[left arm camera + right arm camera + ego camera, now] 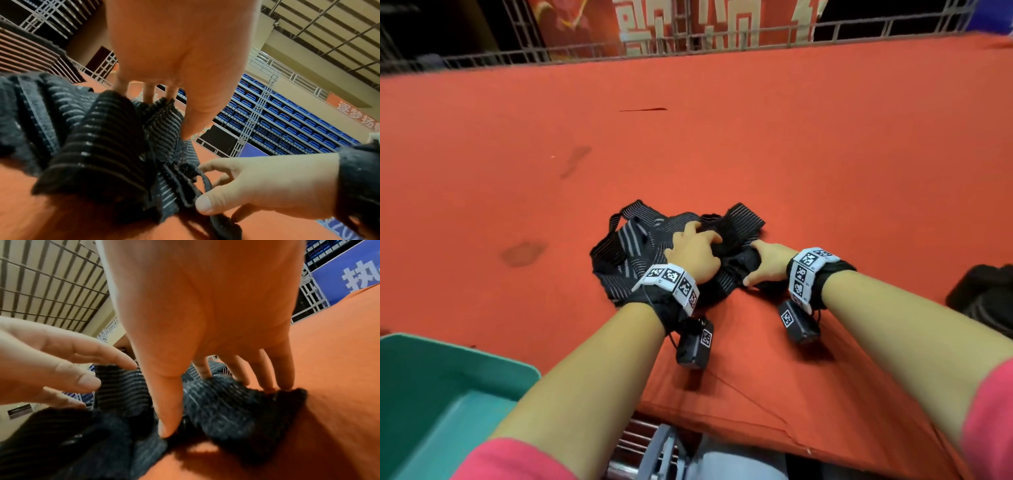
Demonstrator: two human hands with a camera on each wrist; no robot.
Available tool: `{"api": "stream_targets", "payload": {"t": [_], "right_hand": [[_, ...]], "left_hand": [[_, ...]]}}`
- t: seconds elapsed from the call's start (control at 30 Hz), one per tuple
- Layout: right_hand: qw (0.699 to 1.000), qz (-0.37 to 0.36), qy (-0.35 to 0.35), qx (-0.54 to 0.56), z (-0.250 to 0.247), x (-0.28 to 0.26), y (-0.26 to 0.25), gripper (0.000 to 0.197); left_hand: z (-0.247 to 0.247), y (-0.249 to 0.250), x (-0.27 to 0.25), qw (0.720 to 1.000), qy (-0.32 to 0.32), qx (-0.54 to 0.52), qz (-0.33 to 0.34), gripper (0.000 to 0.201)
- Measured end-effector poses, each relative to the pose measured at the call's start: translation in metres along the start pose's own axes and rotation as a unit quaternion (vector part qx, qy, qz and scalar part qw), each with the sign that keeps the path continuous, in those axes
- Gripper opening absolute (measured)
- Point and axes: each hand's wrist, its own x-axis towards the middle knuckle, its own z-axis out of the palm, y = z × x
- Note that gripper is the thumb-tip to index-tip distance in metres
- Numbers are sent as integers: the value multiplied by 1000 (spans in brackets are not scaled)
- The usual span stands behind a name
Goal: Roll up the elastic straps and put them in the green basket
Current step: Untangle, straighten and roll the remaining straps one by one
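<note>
Near the front edge of the table (825, 144), both hands work a tangled heap of elastic straps (630, 246). Left hand (693, 255) lies on top, fingers (149, 94) spread and pressing down, gripping nothing. Right hand (768, 262) pinches a strap end between thumb and fingers (205, 368). Green basket (448, 387) sits at the front left corner.
</note>
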Motion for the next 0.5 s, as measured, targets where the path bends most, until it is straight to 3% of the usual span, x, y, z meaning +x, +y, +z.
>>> {"api": "stream_targets", "payload": {"t": [0.1,0.27,0.5], "right_hand": [[998,4,28,-52,8,11,3,77],[998,-14,56,0,-5,14,10,28],[969,-29,186,157,-52,-6,23,17]], "left_hand": [[11,-3,7,1000,-9,3,2,51],[22,-5,14,999,-30,37,9,55],[27,-2,17,997,-42,64,-2,60]]}}
